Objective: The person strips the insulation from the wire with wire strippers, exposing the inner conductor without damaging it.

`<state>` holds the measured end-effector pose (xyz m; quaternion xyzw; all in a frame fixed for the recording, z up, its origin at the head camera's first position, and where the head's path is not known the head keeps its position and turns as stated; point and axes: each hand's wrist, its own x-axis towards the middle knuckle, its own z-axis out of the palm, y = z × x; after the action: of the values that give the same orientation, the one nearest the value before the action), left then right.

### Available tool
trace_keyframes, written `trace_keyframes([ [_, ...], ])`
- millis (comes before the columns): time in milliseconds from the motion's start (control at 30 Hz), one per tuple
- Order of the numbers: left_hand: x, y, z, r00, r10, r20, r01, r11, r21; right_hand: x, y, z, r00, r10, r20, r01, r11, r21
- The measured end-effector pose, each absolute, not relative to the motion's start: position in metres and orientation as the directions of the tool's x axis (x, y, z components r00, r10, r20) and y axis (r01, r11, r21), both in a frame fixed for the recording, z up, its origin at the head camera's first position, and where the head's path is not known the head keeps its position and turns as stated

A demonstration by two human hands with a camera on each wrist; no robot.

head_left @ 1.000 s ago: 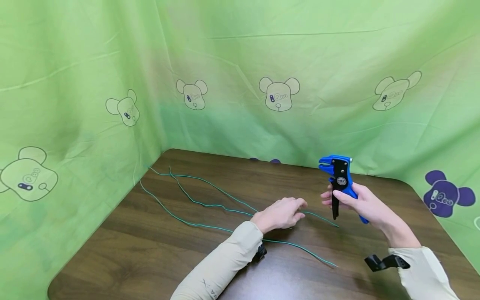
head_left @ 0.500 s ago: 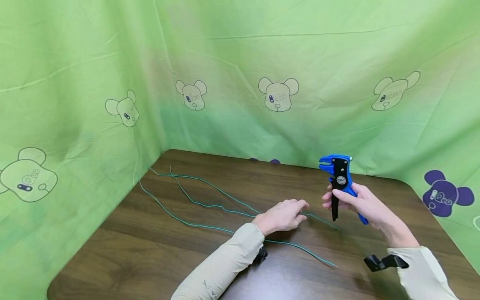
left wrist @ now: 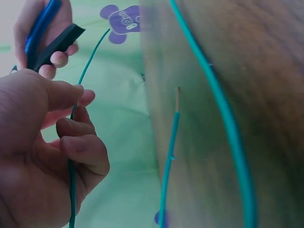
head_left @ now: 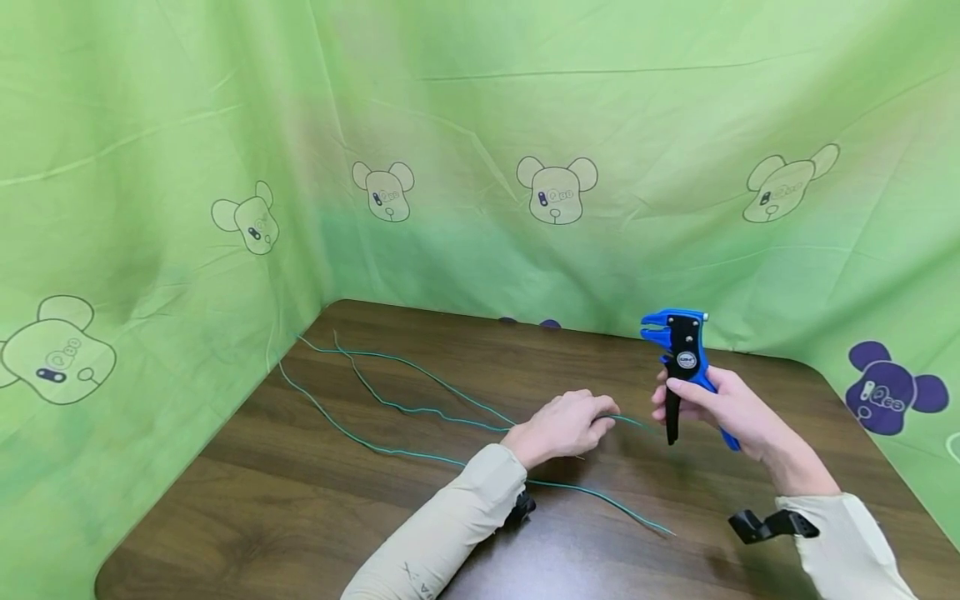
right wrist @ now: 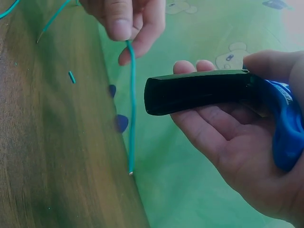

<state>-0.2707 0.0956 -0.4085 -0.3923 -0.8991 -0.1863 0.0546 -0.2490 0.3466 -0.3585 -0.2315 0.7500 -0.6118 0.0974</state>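
My left hand (head_left: pixel 566 427) pinches a green wire (right wrist: pixel 132 104) between thumb and fingers, above the middle of the table. The wire's free end sticks out toward the right; its tip looks cut flush in the right wrist view. My right hand (head_left: pixel 738 412) grips a blue and black wire stripper (head_left: pixel 686 354), held upright with its jaws at the top, apart and facing left. Its black handle (right wrist: pixel 197 92) shows large in the right wrist view. The wire's end lies left of this handle, apart from the tool's jaws.
Two more green wires lie on the brown wooden table (head_left: pixel 247 508). One wire (left wrist: pixel 169 152) shows a bare copper end; the other wire (head_left: pixel 607 497) runs nearer the front. A short green offcut (right wrist: pixel 71 77) lies on the table. Green printed curtains (head_left: pixel 465 250) hang behind and at the sides.
The held wire's free end has risen and drawn in behind the stripper's handle. My left hand has lifted slightly, and the stripper has shifted a little to the right.
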Motion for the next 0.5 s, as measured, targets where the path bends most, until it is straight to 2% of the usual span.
trace_keyframes([
  [233, -0.268, 0.092, -0.396, -0.671, 0.678, 0.301, 0.741, 0.623, 0.251, -0.248, 0.348, -0.358, -0.874, -0.469, 0.127, -0.217, 0.142, -0.966],
  [500, -0.271, 0.085, -0.385, -0.682, 0.649, 0.337, 0.731, 0.615, 0.296, -0.249, 0.352, -0.357, -0.879, -0.460, 0.123, -0.220, 0.163, -0.962],
])
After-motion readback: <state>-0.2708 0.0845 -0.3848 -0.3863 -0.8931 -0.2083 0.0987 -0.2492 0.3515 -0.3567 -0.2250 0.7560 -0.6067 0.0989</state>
